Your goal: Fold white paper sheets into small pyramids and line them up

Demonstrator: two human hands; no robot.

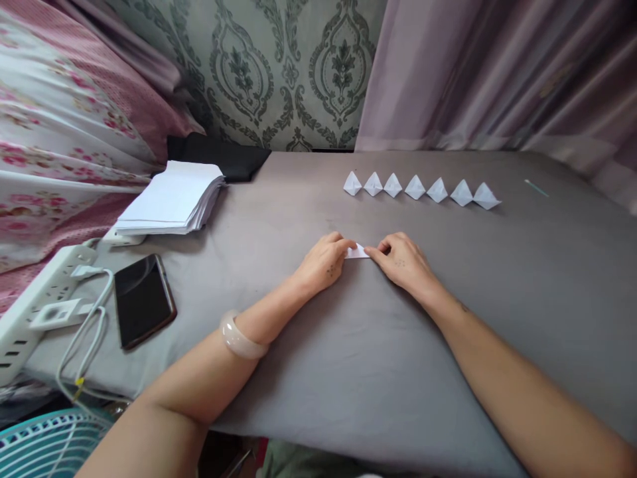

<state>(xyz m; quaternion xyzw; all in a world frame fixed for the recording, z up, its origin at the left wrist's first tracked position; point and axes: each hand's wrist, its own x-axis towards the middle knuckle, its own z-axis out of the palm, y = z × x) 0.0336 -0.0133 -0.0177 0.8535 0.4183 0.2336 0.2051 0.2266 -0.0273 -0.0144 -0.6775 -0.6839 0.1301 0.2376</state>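
Observation:
A small folded piece of white paper (357, 252) lies on the grey cloth in the middle of the view, its visible part shaped like a low triangle. My left hand (326, 259) grips its left end, the fingers curled over the paper. At the opposite end, my right hand (398, 259) pinches the paper's corner between thumb and forefinger. Both hands rest close to the cloth and hide the paper's two ends. Beyond them, a row of several folded white paper boats (415, 188) stands on the cloth.
At the left sit a stack of white paper (172, 197), a dark phone (144, 301) and a white power strip (42, 302) with cables. A black folded item (219, 156) lies behind the stack. A thin stick (536, 188) is at far right. A teal fan (50, 445) stands below left.

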